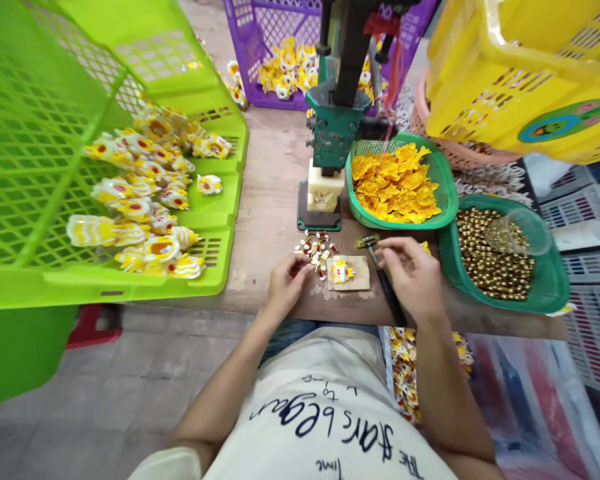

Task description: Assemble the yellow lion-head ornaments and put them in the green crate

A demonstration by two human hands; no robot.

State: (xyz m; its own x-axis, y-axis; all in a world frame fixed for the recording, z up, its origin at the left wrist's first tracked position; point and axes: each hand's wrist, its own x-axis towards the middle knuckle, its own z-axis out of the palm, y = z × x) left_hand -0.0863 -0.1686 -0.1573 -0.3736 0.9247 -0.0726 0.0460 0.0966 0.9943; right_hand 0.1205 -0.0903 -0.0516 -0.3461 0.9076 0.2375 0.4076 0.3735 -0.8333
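Observation:
A yellow and white plastic toy piece [340, 271] lies on a small tan block [361, 273] at the front of the table. Left of the block, the fingers of my left hand [286, 285] are pinched at the edge of a pile of small white and red parts [318, 248]; what they hold, if anything, is hidden. My right hand [416, 275] hovers right of the block with thumb and fingertips drawn together, and I cannot make out anything in them. Between the block and that hand lies a hammer [389, 293] with a black handle.
Behind the block stands a green hand press [336, 127]. A green basket [400, 219] holds yellow pieces, and another basket [510, 308] holds gold balls and a clear cup [517, 232]. Left is a lime crate [220, 267] of toy pieces. Purple [275, 101] and yellow [480, 100] crates stand farther back.

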